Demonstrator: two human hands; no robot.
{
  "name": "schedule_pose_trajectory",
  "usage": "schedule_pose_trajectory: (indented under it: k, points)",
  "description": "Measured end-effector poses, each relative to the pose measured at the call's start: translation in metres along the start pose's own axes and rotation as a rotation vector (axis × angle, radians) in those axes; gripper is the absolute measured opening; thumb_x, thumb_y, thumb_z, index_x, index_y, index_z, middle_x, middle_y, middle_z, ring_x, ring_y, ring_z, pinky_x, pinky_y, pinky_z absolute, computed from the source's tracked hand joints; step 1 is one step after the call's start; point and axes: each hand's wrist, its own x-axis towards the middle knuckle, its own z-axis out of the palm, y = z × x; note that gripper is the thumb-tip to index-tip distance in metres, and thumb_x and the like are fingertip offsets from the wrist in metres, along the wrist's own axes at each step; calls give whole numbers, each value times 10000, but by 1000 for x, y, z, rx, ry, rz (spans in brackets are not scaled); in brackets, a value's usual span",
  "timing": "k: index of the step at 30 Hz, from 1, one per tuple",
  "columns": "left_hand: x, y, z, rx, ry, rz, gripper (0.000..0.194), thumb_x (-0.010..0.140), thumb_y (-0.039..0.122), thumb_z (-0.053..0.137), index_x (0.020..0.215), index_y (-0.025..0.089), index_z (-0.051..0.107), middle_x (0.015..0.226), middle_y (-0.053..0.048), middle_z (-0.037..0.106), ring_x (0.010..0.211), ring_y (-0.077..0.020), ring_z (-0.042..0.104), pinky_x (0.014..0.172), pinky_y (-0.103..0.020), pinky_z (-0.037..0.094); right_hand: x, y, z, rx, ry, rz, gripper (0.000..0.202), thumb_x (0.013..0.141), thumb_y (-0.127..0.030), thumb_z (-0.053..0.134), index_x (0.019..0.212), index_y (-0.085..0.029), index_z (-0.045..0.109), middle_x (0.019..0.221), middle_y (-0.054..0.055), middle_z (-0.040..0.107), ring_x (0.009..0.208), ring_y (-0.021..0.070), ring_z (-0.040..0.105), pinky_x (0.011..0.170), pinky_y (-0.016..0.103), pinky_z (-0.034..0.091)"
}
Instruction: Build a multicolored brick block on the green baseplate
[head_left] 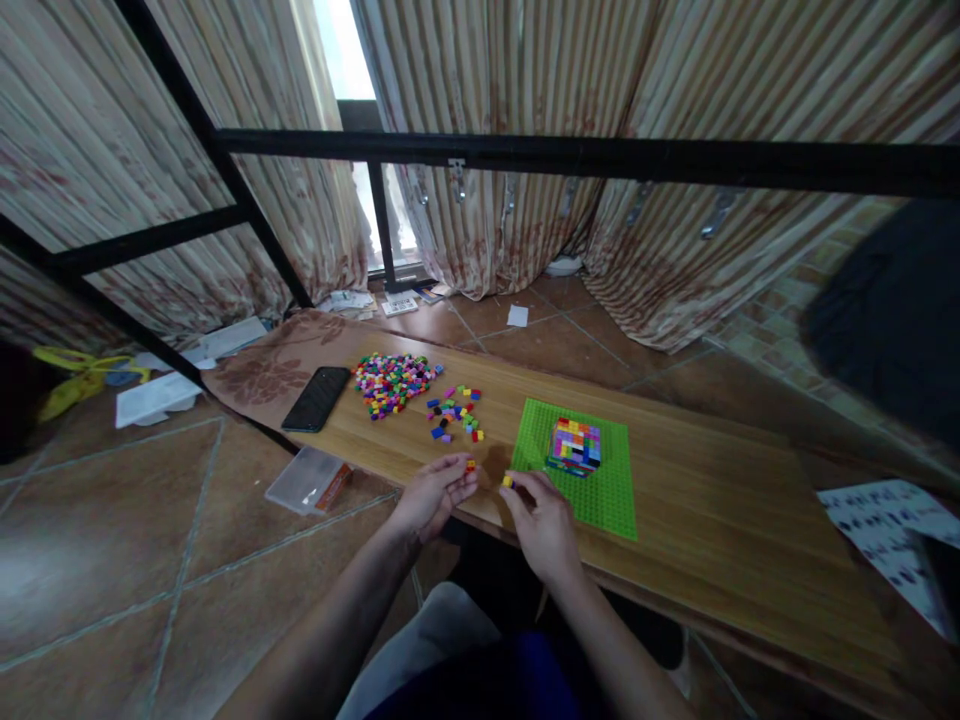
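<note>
My left hand is closed, with small orange and red toy bricks held at its fingertips. Between the thumb and fingers of my right hand is a yellow toy brick. Both hands hover over the near edge of the wooden table, a short gap apart. Just beyond my right hand lies a green baseplate, and a multicoloured block of stacked bricks stands on it. Several loose bricks are scattered past my left hand.
A large pile of mixed bricks lies on the table's left part, beside a black phone. A clear plastic box is on the tiled floor at left. The wooden table stretches right, towards a printed sheet.
</note>
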Motion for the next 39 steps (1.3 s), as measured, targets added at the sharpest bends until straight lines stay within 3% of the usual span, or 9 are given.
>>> schedule_pose_trajectory:
  k: [3,6,11,19,24,27,32,35,39]
  points:
    - [22,2,-12,180,81,167,135,741,142,706,861,114,650,717,-29,658,632,-100,637,670,-223,542,22,5,20,-186,-62,-52,202,862,-222,544,1010,-182,676,940,71,658,896,198,613,832,329,476]
    - [41,1,-17,521,172,426,129,736,160,672,863,140,668,733,-17,661,646,-117,617,656,-243,532,44,8,37,-355,-114,-101,218,854,-170,535,1026,-184,669,959,77,649,928,211,598,857,332,461]
    - [55,3,-15,1037,213,760,260,759,109,597,994,173,688,928,-54,691,811,-164,635,803,-316,526,65,10,52,-464,-147,-126,245,846,-125,519,1047,-173,649,974,87,638,930,221,590,842,326,462]
    - [62,4,-15,1072,154,1000,259,809,67,530,977,186,687,1125,-86,644,1033,-175,621,913,-315,511,67,22,54,-322,-55,-157,254,854,-106,468,1034,-160,638,968,80,652,912,208,606,835,331,473]
    - [78,29,-23,983,329,960,244,829,127,522,1022,163,666,1023,-81,675,796,-140,646,720,-256,529,62,22,52,-248,12,-160,234,863,-136,467,1004,-169,651,961,77,654,882,197,615,815,328,490]
    - [94,55,-29,1155,470,823,304,812,149,542,1099,134,642,987,-81,689,732,-142,639,717,-259,512,54,21,50,-211,63,-173,236,872,-157,471,1020,-177,654,986,82,656,912,194,619,834,334,498]
    - [115,83,-21,1513,421,724,233,826,263,568,1006,178,690,1012,-81,698,915,-201,646,833,-283,481,30,19,48,-136,78,-218,254,895,-179,464,1057,-199,658,1039,82,660,982,186,622,882,336,503]
    - [123,86,-8,1720,379,668,239,854,359,542,913,191,702,968,-94,699,972,-223,634,849,-289,473,15,13,44,-98,50,-215,258,904,-180,460,1058,-205,664,1035,78,666,970,177,630,868,322,516]
    - [132,88,2,1825,344,614,222,869,320,514,893,194,694,968,-95,693,995,-220,630,841,-283,475,0,2,33,-89,5,-183,257,908,-182,464,1054,-220,672,1055,70,670,976,174,635,871,315,521]
